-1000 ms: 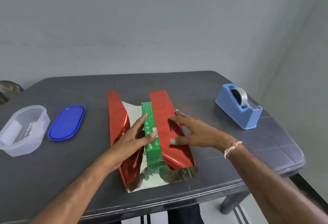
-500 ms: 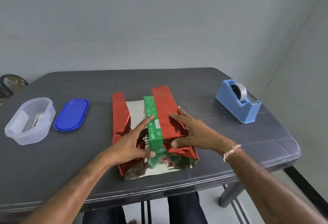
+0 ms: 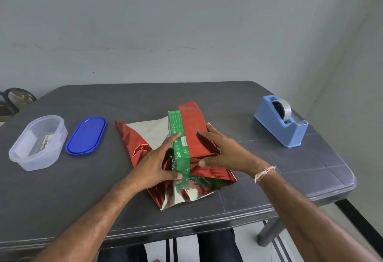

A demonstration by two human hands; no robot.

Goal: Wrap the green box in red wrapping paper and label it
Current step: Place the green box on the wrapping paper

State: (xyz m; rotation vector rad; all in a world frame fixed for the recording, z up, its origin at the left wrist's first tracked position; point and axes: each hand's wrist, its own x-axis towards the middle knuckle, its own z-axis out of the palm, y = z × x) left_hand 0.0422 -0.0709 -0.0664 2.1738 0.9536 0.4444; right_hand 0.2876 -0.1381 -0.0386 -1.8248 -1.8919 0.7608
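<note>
The green box (image 3: 177, 135) stands on its long edge in the middle of the dark table, on a sheet of shiny red wrapping paper (image 3: 132, 141) with a silvery white inside. The paper's right flap is folded up over the box's right face. My right hand (image 3: 219, 149) lies flat on that flap and presses it against the box, thumb at the near end. My left hand (image 3: 157, 164) braces the box's left side, fingers straight along it and thumb at its near corner. The paper's left flap lies spread on the table.
A clear plastic tub (image 3: 38, 142) holding small paper slips stands at the left, its blue lid (image 3: 86, 135) beside it. A blue tape dispenser (image 3: 281, 123) sits at the right, near the table (image 3: 228, 93) edge. A wall is close behind.
The box has been tipped up from lying flat onto its edge, with the right flap drawn over it. The left flap has dropped and spread flat. Both hands stayed on the box.
</note>
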